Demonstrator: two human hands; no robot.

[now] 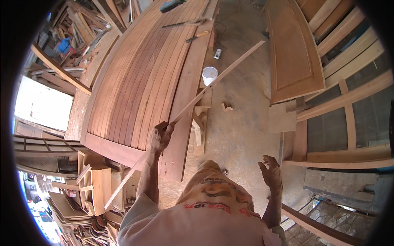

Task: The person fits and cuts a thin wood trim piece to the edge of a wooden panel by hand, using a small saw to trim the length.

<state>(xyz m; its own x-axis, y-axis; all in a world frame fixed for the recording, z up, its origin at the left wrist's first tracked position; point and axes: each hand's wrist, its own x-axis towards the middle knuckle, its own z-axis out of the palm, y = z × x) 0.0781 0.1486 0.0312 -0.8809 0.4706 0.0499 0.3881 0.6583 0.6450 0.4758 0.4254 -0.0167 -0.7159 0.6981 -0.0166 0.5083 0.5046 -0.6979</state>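
My left hand [161, 135] grips a long, thin wooden strip [221, 77] that runs diagonally over the near right part of a slatted reddish wooden panel [119, 98]. My right hand [269, 170] is raised over the concrete floor at my right side, fingers apart and loosely bent, holding nothing. On the panel's far right side lie a yellow-handled tool [200, 35] and a dark tool resembling a saw [180, 23]. A white bucket [209, 76] stands beside the panel, partly behind the strip.
A wooden door panel [293, 59] and timber frames [351, 119] stand along the right. A small wooden offcut [227, 107] lies on the floor [234, 139]. Stacked boards and scrap wood [96, 188] crowd the lower left, with more scrap [78, 28] at the upper left.
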